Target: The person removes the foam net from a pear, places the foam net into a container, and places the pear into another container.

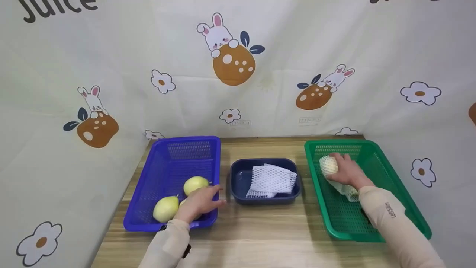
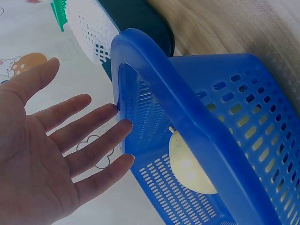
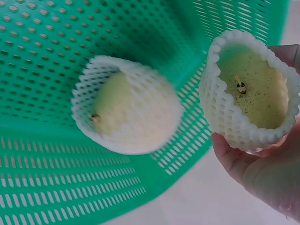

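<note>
My right hand (image 1: pixel 346 171) grips a pale yellow-green pear (image 3: pixel 255 89) wrapped in a white foam net sleeve (image 3: pixel 218 112), held at the left side of the green basket (image 1: pixel 399 193). Another net-wrapped pear (image 3: pixel 136 112) lies inside that basket, partly hidden by the hand and forearm in the head view. Over the right rim of the blue basket (image 1: pixel 173 139), my left hand (image 1: pixel 202 203) has its fingers extended and spread, holding nothing. Bare pears (image 1: pixel 166 209) lie in the blue basket; one is mostly covered by the left hand.
Between the two baskets stands a small dark blue tray (image 1: pixel 240 180) with flattened white foam nets (image 1: pixel 273 178) in it. All three containers rest on a wooden table (image 1: pixel 260 238). A printed curtain (image 1: pixel 275 100) hangs right behind the table and along its sides.
</note>
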Demonstrator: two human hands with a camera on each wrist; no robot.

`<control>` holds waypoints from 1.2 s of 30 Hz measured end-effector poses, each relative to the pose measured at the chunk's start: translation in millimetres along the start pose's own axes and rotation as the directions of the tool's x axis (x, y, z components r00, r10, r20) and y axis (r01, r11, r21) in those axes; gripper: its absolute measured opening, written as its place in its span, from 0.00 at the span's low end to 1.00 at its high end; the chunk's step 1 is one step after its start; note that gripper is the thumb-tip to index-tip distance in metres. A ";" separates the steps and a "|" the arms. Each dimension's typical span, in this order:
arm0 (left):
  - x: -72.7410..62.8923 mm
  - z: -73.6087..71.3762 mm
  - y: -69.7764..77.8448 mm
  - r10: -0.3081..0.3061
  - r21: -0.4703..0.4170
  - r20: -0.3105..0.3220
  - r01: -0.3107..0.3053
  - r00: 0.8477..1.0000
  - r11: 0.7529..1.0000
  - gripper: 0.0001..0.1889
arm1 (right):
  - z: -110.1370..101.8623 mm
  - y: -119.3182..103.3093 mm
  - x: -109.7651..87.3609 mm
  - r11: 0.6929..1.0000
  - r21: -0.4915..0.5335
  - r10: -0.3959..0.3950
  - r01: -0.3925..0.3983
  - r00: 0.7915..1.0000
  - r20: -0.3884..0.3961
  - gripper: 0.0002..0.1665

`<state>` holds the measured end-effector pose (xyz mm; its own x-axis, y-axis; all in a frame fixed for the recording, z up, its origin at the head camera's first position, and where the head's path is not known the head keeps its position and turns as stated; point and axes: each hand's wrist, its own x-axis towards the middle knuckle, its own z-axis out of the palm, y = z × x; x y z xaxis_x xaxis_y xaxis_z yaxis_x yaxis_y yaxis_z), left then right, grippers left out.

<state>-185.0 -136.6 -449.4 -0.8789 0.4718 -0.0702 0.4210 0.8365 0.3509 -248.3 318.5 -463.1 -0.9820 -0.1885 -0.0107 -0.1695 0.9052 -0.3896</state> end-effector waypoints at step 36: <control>-0.7 3.5 -0.4 0.005 0.015 -0.018 -0.005 1.000 1.000 0.24 | 77.7 -155.5 -47.7 0.809 -0.021 -0.586 0.588 0.802 -0.114 0.46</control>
<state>-183.7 -136.3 -452.7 -0.8805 0.4712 -0.0515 0.4288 0.8381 0.3372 -168.7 157.1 -473.6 -0.6980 -0.6380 0.3251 -0.7160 0.6292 -0.3025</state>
